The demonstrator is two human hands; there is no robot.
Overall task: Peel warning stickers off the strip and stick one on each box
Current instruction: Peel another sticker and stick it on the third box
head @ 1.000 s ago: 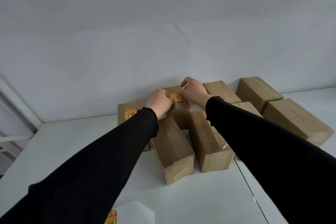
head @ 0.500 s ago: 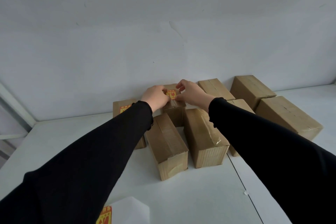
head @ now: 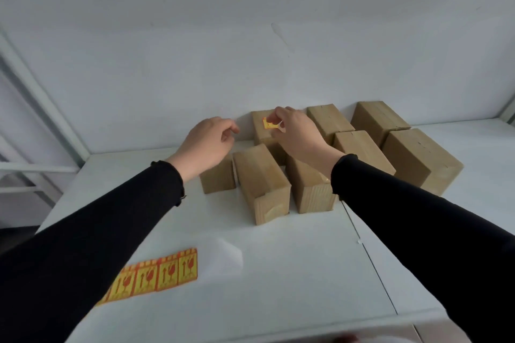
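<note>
Both arms reach out over the white table (head: pixel 278 273), black sleeves to the wrists. The right hand (head: pixel 298 135) is at the back box (head: pixel 262 131) by the wall, thumb and fingers pinched on a yellow-and-red sticker (head: pixel 269 124) that sits at the box's top; whether it is fully stuck down, I cannot tell. The left hand (head: pixel 207 145) hovers just left of that box, fingers loosely curled and holding nothing, above a box (head: pixel 218 181) it mostly hides. In front sit two more boxes side by side, the left one (head: pixel 262 184) angled toward the camera, the right one (head: pixel 312 189) partly under the right wrist. Off to the right, four more boxes (head: pixel 418 159) cluster in two rows, their tops bare cardboard. Near the table's front edge, beside the left sleeve, lies the strip (head: pixel 156 276), four stickers showing in a row, its white backing running on to the right.
</note>
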